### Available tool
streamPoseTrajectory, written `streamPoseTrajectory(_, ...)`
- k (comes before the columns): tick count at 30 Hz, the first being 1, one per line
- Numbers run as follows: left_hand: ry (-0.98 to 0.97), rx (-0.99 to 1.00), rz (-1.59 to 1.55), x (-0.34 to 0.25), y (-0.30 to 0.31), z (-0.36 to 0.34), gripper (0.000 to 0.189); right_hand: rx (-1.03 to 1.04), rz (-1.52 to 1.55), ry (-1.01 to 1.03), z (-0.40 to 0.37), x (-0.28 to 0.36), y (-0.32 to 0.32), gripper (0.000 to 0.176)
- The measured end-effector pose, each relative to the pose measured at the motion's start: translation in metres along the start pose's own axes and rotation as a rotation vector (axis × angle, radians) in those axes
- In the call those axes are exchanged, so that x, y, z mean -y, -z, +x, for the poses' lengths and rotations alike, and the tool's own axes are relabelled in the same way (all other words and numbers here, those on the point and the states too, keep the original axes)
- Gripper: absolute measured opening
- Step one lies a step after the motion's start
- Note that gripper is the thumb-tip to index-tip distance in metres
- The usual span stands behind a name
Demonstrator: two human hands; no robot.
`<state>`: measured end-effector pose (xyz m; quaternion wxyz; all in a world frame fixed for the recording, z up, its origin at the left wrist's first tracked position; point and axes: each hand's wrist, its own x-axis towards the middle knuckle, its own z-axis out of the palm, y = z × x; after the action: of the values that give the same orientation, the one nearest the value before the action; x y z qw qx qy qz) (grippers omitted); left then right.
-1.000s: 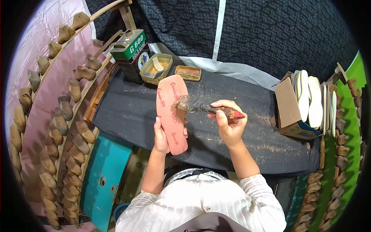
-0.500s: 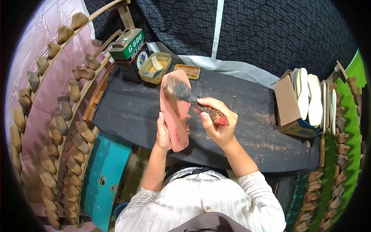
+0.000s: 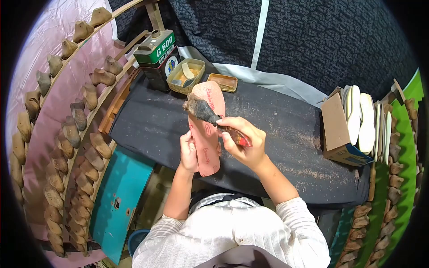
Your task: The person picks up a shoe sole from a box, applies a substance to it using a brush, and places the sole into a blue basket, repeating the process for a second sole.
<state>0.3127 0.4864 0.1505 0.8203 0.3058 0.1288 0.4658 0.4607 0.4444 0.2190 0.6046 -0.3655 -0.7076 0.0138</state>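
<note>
My left hand (image 3: 188,152) grips a pink shoe insole (image 3: 206,149) by its lower half, thumb along the left edge and fingertips showing at the right edge. Dark red printed marks cover its upward face. In my right hand (image 3: 247,140) is a brush (image 3: 204,111), held by its worn, red-tipped handle. The brush's dark, caked head lies across the upper part of the insole, its bristles reaching past the left edge. Just beyond the insole stand a tub (image 3: 196,65) with amber residue and flat scrapers in it, and a shallow amber tray (image 3: 223,82).
A green and black G 600 can (image 3: 156,56) stands at the table's back left. At the right, a cardboard box (image 3: 336,123) holds white soles (image 3: 366,123). Racks of wooden shoe lasts (image 3: 71,131) flank the dark-covered table (image 3: 277,129), which carries scattered crumbs.
The brush has shifted slightly down and left over the insole, uncovering printing near its top end. My left hand keeps its hold. The whole view has shifted a little.
</note>
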Motion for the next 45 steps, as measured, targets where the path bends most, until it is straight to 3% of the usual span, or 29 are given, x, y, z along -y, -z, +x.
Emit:
streamPoseTrajectory(3,-0.011,0.058,0.004,0.008,0.016,0.003,0.062,0.073,0.181,-0.172,-0.011,0.001,0.003,0.020)
streamPoseTrajectory(4,0.001,-0.103,0.046,0.006,0.004,0.001,0.063,0.107,0.170,-0.148,-0.009,0.003,0.006,0.018)
streamPoseTrajectory(5,0.002,-0.102,0.045,0.006,0.004,0.003,0.063,0.107,0.169,-0.148,-0.010,0.003,0.007,0.018)
streamPoseTrajectory(7,0.057,0.059,-0.093,0.008,0.005,0.006,0.063,-0.087,0.240,-0.195,-0.012,0.003,0.008,0.018)
streamPoseTrajectory(9,0.061,0.091,0.015,0.010,0.007,0.008,0.063,-0.150,0.123,-0.187,-0.007,0.001,0.012,0.019)
streamPoseTrajectory(14,0.065,0.118,0.032,0.008,0.007,0.011,0.062,-0.102,0.144,-0.272,-0.008,0.000,0.012,0.019)
streamPoseTrajectory(15,0.058,0.113,0.008,0.007,0.007,0.012,0.062,-0.088,0.080,-0.193,-0.011,-0.003,0.013,0.017)
streamPoseTrajectory(18,0.062,0.144,-0.005,0.009,0.018,0.015,0.062,-0.008,0.188,-0.228,-0.013,-0.001,0.018,0.014)
streamPoseTrajectory(23,0.027,0.124,0.034,0.004,-0.001,0.010,0.061,-0.162,0.214,-0.285,-0.004,0.003,0.009,0.016)
streamPoseTrajectory(25,0.041,0.005,0.055,0.000,-0.004,0.008,0.060,-0.036,0.074,-0.138,-0.008,-0.005,0.009,0.015)
streamPoseTrajectory(27,0.005,0.049,0.040,-0.002,0.002,0.010,0.060,0.037,0.131,-0.121,-0.012,-0.004,0.009,0.014)
streamPoseTrajectory(29,0.023,-0.122,0.017,-0.005,0.003,0.010,0.059,0.058,0.160,-0.179,-0.012,0.002,0.011,0.017)
streamPoseTrajectory(31,0.017,-0.059,0.021,-0.004,0.012,0.007,0.058,-0.035,0.231,-0.241,-0.014,0.000,0.007,0.016)
streamPoseTrajectory(33,-0.009,0.126,0.035,-0.004,0.014,0.008,0.057,-0.067,0.191,-0.232,-0.011,-0.002,0.002,0.018)
streamPoseTrajectory(35,-0.024,0.101,0.045,-0.006,0.005,0.006,0.058,-0.117,0.116,-0.185,-0.004,0.001,-0.004,0.021)
streamPoseTrajectory(37,-0.008,-0.088,0.019,-0.009,0.000,0.004,0.058,-0.076,0.043,-0.132,-0.005,0.001,-0.004,0.023)
streamPoseTrajectory(38,0.000,0.036,-0.126,-0.010,0.004,0.004,0.057,-0.035,0.095,-0.162,-0.010,0.000,-0.004,0.022)
streamPoseTrajectory(43,-0.017,-0.063,-0.018,-0.011,0.012,0.006,0.058,0.049,0.248,-0.248,-0.014,0.003,0.002,0.018)
streamPoseTrajectory(45,0.010,0.124,-0.042,-0.010,0.013,0.005,0.058,-0.041,0.188,-0.200,-0.008,0.001,0.000,0.019)
